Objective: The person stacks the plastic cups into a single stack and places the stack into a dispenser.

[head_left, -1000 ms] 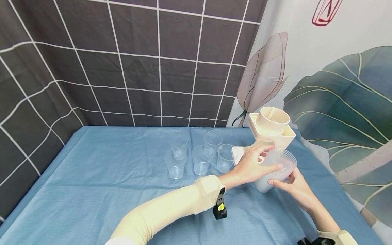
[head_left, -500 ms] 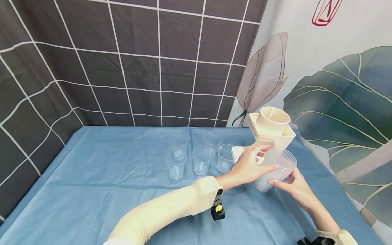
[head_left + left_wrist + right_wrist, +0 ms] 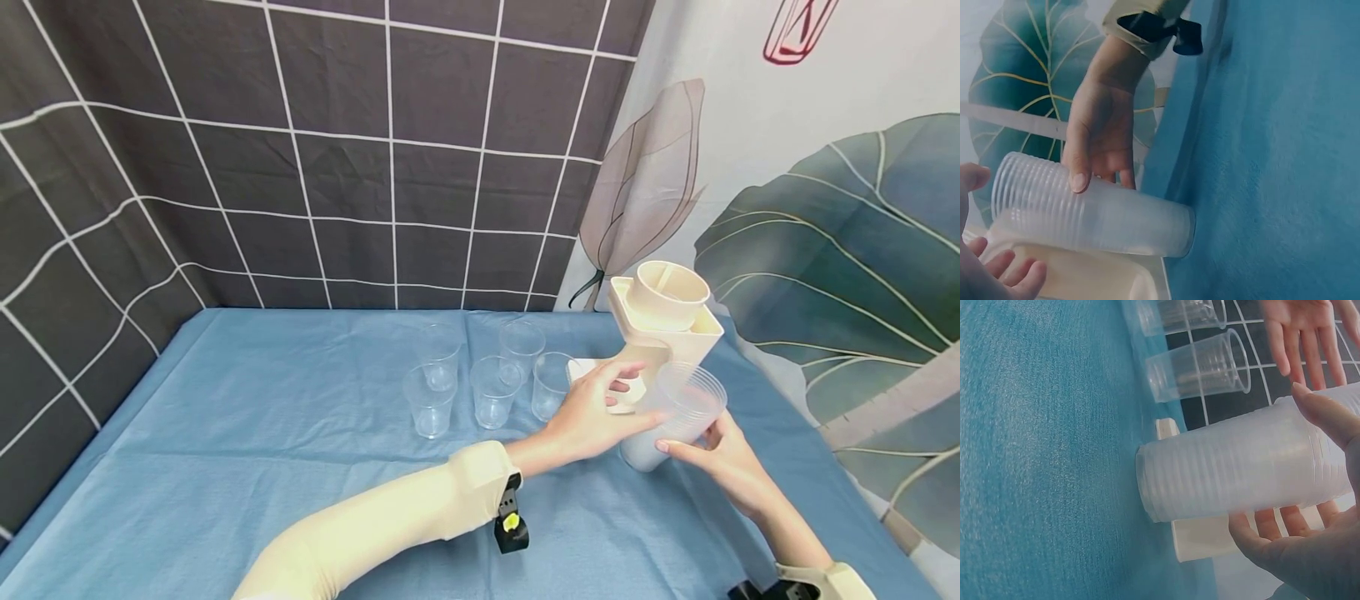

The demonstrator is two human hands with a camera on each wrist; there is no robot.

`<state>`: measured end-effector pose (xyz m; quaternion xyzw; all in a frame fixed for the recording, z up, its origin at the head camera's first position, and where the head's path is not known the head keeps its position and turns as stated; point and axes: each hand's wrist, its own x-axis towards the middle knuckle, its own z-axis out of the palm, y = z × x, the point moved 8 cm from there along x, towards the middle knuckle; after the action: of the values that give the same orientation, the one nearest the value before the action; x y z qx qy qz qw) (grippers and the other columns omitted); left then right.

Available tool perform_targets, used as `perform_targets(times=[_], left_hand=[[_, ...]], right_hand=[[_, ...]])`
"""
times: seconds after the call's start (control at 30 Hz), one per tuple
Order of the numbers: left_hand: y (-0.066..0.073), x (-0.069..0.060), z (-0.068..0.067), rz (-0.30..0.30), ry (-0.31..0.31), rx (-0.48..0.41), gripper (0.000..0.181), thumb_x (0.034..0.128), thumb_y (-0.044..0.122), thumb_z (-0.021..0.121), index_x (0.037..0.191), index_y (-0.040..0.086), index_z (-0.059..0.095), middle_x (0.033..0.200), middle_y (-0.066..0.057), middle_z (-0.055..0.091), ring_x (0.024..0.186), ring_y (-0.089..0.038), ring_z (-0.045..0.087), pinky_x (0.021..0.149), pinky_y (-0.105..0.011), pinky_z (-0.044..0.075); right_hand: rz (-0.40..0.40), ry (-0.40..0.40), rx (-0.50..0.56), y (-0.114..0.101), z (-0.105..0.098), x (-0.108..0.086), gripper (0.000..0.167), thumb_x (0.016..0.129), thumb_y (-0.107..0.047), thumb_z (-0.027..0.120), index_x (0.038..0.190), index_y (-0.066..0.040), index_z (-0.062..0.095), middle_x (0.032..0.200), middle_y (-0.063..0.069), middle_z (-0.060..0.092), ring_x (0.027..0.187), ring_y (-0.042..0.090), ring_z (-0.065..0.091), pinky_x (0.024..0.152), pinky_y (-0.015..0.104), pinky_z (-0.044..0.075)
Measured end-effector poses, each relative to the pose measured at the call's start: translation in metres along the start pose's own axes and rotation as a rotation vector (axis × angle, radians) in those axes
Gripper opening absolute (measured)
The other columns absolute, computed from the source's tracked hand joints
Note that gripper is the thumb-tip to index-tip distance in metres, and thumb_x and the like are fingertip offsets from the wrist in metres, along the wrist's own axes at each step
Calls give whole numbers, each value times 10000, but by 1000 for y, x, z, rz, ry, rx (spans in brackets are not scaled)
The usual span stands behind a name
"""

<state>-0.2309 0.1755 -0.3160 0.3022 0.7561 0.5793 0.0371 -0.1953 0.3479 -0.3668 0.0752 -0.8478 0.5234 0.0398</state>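
A stack of nested clear plastic cups point(image 3: 678, 417) stands on the blue cloth at the right of the table. My right hand point(image 3: 723, 467) grips it, thumb on the near side and fingers round the far side. To its left, my left hand point(image 3: 592, 417) is spread with nothing in it; the left wrist view shows a gap between its fingers point(image 3: 1019, 275) and the stack point(image 3: 1104, 212). Just behind the stack is a cream plastic stand point(image 3: 667, 329) with a round open tube on top. My hand and the cups hide part of the stand's lower section.
Several single clear cups point(image 3: 495, 392) stand upright in a loose group left of my left hand. Blue cloth point(image 3: 247, 417) covers the table. A dark gridded curtain point(image 3: 337, 167) hangs behind, and a leaf-printed one point(image 3: 840, 250) hangs at the right.
My left hand has drawn back leftward and toward me, away from the stack and the cream stand. The right hand and the stack have stayed in place.
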Motion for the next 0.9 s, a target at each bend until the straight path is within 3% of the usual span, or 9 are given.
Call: perform_targets(times=[0.37,0.6,0.9], left_hand=[[-6,-16,-23,-21,38,-23,618,806,289,769,1367,231,518,1317,55,591,1088,-54,590,923,-210,514],[-13,-27,-35,-26,62,-52,611,811,222,758,1364,185,500,1293,-26,599,1085,-112,599,920,-200,512],[-23,-41,-51,-56,100,-94,629,806,195,765,1373,176,494,1295,-36,600,1107,-175,616,937,-247,523]], right_hand=[[20,10,-21,0,-1,0,740,838,-8,691,1430,-206,295,1277,-177,429,1133,-130,416,830,37,393],[8,8,0,1,-1,-1,738,836,15,683,1424,-211,299,1277,-169,432,1132,-121,430,828,44,403],[12,11,9,2,-1,0,732,832,18,686,1414,-218,309,1270,-171,436,1130,-129,429,829,40,399]])
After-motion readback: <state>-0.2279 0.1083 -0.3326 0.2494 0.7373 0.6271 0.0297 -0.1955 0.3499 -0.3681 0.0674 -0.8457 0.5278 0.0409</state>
